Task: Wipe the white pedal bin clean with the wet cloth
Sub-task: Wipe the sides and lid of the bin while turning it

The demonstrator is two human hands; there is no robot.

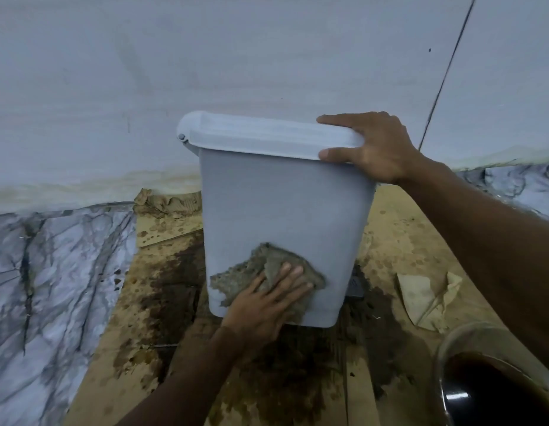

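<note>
**A:** Where is the white pedal bin (282, 204), and how are the hands placed?

**B:** It stands in the middle of the view, close against the wall (205, 56), with its lid (260, 133) down. The left hand (264, 302) reaches up from below with the forearm rising towards the bin's lower front. Its fingers are straight and spread, pressing the wet cloth (245, 272) flat to the plastic. The grey cloth is crumpled and spreads out past the fingers on both sides.

**A:** And the other?

**B:** The right hand (377, 149) comes in from the right of the bin with a long, bare forearm. It grips the lid's right corner, with the fingers curled over the top and the thumb along the front edge.

**A:** What is the bin standing on?

**B:** On sheets of brown cardboard (399, 241) laid on the floor. The cardboard is soaked dark below the bin and to its left, and spotted with drips elsewhere. A dark pedal (356, 285) shows at the bin's lower right, and a small hinge pin (181, 137) at the lid's left end.

**A:** And around it?

**B:** A grey-veined marble floor (52, 272) lies to the left of the bin, and again far to its right. The pale wall behind has a yellowed band along its foot. A torn cardboard scrap (420, 296) lies to the right of the bin. Nearer the camera on that side is a round container (451, 342) holding dark liquid.
</note>
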